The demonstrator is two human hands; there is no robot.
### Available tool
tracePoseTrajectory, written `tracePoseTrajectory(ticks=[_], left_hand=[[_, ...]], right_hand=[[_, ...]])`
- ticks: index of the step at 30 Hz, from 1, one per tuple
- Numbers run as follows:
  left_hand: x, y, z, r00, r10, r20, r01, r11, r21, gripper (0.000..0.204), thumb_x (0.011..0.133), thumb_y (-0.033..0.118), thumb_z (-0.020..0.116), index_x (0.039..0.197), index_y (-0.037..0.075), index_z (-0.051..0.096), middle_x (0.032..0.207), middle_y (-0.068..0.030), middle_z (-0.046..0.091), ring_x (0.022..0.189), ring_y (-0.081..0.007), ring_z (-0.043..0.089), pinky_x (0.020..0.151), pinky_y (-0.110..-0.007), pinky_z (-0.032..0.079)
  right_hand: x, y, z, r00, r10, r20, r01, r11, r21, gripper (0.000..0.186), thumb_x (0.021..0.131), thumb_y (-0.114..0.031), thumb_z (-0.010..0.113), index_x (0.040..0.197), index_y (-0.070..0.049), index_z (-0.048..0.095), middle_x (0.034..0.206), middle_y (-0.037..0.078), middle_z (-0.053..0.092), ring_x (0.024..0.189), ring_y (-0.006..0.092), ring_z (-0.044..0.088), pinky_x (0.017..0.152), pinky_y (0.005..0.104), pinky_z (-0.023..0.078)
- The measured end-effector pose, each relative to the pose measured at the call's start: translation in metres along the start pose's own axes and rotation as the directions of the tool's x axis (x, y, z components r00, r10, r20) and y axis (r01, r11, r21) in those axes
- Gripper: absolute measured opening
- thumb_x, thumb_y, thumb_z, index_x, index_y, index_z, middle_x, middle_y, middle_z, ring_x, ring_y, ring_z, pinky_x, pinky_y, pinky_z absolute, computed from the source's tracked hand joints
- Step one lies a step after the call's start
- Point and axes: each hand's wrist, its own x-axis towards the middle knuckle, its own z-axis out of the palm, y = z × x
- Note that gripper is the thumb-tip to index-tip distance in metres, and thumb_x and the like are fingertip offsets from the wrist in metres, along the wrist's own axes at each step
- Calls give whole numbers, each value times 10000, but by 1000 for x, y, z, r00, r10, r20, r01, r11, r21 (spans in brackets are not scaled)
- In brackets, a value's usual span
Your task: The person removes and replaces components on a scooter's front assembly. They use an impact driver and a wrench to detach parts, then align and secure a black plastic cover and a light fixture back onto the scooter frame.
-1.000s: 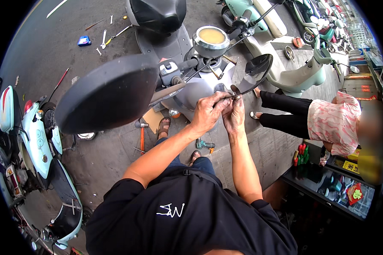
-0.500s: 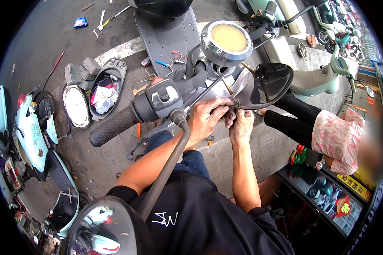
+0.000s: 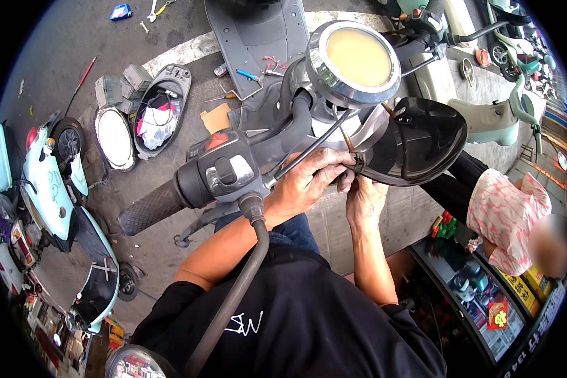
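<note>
My left hand and my right hand are together below the scooter's round chrome gauge housing, both pinching the near left corner of a dark, glossy curved plastic cover. The cover hangs at the front right of the gauge, partly over a grey and silver body piece. A thin black rod or cable crosses just left of my hands. The handlebar with switch housing and textured grip is to my left, and a mirror stem runs down over my shirt.
Light blue scooters line the left; others stand upper right. Parts boxes, an open storage tub and scattered tools lie ahead on the pavement. A person in a pink top is at right, beside a glass case.
The view has moved closer over the handlebar. The left mirror has dropped toward the bottom of the picture. Both hands stay on the cover, which appears larger and further right.
</note>
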Motion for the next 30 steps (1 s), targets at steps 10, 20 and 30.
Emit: tracePoseTrajectory(ticks=[10, 20, 30], left_hand=[[5, 3, -3, 999, 23, 40, -20, 997, -71, 184, 878, -1, 573, 1056, 1, 621, 885, -94, 644, 821, -175, 624, 734, -303, 494], [1, -3, -3, 999, -7, 35, 12, 992, -125, 198, 888, -9, 556, 1077, 8, 616, 920, -100, 628, 865, -170, 603, 760, -296, 484], [7, -6, -2, 997, -73, 16, 75, 967, -244, 165, 892, 21, 565, 1045, 1, 621, 882, -111, 648, 759, -170, 632, 695, -295, 512]], right_hand=[[-3, 5, -4, 1000, 7, -6, -6, 999, 35, 250, 875, -175, 622, 983, 49, 600, 703, 88, 589, 552, 158, 533, 506, 271, 437], [-4, 7, -2, 1000, 16, -9, -15, 996, 89, 246, 862, -179, 641, 960, 44, 609, 739, 106, 610, 553, 165, 547, 505, 278, 445], [3, 2, 6, 999, 19, -28, -16, 996, 88, 223, 861, -158, 630, 951, 44, 609, 699, 93, 601, 549, 150, 548, 492, 259, 436]])
